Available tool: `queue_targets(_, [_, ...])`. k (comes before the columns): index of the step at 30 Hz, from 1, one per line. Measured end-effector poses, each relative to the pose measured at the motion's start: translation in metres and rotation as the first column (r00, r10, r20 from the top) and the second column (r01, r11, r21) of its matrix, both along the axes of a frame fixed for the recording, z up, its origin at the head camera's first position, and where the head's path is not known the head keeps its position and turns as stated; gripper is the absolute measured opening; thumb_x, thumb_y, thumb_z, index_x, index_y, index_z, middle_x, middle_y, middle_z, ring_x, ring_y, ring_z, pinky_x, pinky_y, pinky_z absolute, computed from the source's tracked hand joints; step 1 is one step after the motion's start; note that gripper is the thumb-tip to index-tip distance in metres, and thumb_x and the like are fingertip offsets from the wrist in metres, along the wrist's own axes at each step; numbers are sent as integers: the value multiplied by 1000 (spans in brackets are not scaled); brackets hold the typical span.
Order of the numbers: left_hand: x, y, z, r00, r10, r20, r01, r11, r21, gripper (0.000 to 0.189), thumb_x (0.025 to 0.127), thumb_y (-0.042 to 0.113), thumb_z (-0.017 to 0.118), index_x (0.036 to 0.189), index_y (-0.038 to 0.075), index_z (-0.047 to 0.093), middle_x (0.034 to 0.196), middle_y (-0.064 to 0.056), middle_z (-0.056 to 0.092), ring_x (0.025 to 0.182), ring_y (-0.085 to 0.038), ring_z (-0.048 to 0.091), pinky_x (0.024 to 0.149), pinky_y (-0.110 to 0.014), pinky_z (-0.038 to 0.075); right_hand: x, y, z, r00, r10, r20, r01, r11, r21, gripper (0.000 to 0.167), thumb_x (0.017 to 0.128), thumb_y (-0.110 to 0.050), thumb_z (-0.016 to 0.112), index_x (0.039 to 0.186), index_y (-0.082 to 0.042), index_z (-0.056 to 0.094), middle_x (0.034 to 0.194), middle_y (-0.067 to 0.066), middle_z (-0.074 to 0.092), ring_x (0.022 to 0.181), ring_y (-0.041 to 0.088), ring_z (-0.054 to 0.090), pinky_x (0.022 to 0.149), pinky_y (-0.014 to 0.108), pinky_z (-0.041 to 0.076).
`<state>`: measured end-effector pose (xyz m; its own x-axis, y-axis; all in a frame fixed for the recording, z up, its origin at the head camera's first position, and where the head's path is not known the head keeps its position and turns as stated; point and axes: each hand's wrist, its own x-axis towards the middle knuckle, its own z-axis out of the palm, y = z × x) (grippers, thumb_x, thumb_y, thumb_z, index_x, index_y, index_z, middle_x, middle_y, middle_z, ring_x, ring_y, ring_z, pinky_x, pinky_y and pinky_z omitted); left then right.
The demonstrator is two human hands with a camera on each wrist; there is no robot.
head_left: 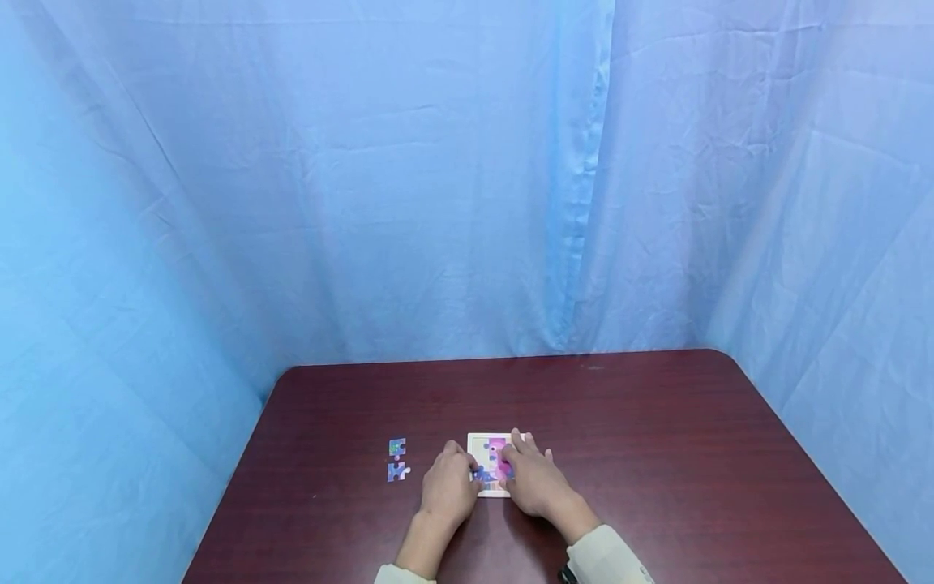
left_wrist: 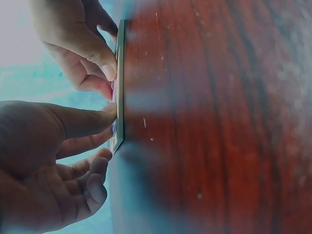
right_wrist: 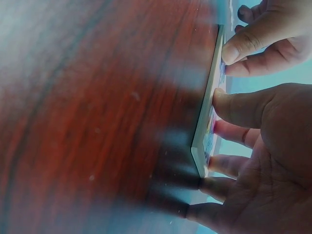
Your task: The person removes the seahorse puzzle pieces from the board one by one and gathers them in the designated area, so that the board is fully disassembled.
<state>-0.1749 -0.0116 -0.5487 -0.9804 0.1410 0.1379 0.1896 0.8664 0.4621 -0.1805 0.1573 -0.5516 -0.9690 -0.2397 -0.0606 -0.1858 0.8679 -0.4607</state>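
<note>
A square jigsaw board with a pale raised rim (head_left: 493, 495) lies flat on the table between both hands. Pink and purple pieces (head_left: 497, 444) fill part of its middle; a bare pale area shows at its upper left. At the left side, the thumb and index finger of my left hand (head_left: 448, 485) pinch a blue puzzle piece (head_left: 482, 475) low on the board. My right hand (head_left: 537, 482) spreads over the right half, its thumb and fingertips pressing on the pieces and rim. That hand hides much of the board's right side.
Two loose jigsaw pieces, an upper blue-green one (head_left: 396, 447) and a lower blue one (head_left: 396, 472), lie left of the board. The dark red wooden table (head_left: 657, 422) has rounded far corners. Blue curtains (head_left: 438, 203) hang behind it and along both sides.
</note>
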Motion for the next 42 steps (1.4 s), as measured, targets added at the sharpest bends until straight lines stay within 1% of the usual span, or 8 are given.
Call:
queue_targets(7, [0,-1,1,999,-18,49,16,999,49,18,82,11,88,90,5,73,100,-8,59,86,-25,63,76,-45,56,1,0,2,1000,-3,2,3,1000,-8,34,96,-15,73,127,-3,65,164,30,41,155,51,36,116,78,32])
queue_targets(14, [1,-3,0,998,-50,40,48,997,57,19,82,10,87,91,5,72,101,-8,60,86,-24,63,74,-43,56,0,0,0,1000,6,-4,-6,1000,0,30,95,-15,73,123,-5,66,164,30,41,155,51,37,115,78,32])
queue_targets(20, [0,-3,0,996,-60,68,55,996,73,18,84,9,86,91,5,71,103,-8,59,85,-22,63,74,-43,56,0,1,-1,1000,5,5,-5,1000,-1,30,95,-15,73,122,-6,66,164,29,41,155,50,36,116,78,31])
queue_targets(26, [-1,-3,1,995,-74,72,68,994,84,18,84,8,85,92,4,70,103,-9,59,81,-21,62,73,-42,55,0,1,0,1000,8,-2,-8,1000,-4,29,94,-14,73,122,-5,66,163,30,42,155,51,37,115,79,32])
queue_targets(29, [-2,-4,1,994,-82,74,76,994,79,19,84,9,85,98,3,72,104,-9,59,78,-19,61,72,-40,55,0,0,1,1000,9,-5,-9,1000,-5,29,94,-13,73,122,-5,66,163,30,42,154,51,37,115,79,32])
queue_targets(34, [-1,-4,1,994,-101,50,98,994,48,32,84,10,85,114,3,79,103,-9,58,75,-17,60,72,-39,57,1,0,2,1000,9,-9,-9,1000,-7,30,94,-13,73,122,-5,66,163,30,42,154,51,37,115,79,32])
queue_targets(39, [-1,-3,2,995,-97,32,96,995,31,28,83,11,86,110,6,82,100,-7,58,76,-15,59,71,-37,56,1,0,2,1000,6,-7,-6,1000,-6,29,95,-13,72,122,-5,66,164,29,42,155,51,37,115,79,31])
queue_targets(42, [0,-2,2,995,-88,43,87,996,36,27,82,9,87,108,5,81,100,-8,58,74,-17,59,70,-38,56,1,0,1,1000,5,-2,-5,1000,-6,28,95,-14,72,121,-5,66,164,29,42,155,51,36,116,78,31])
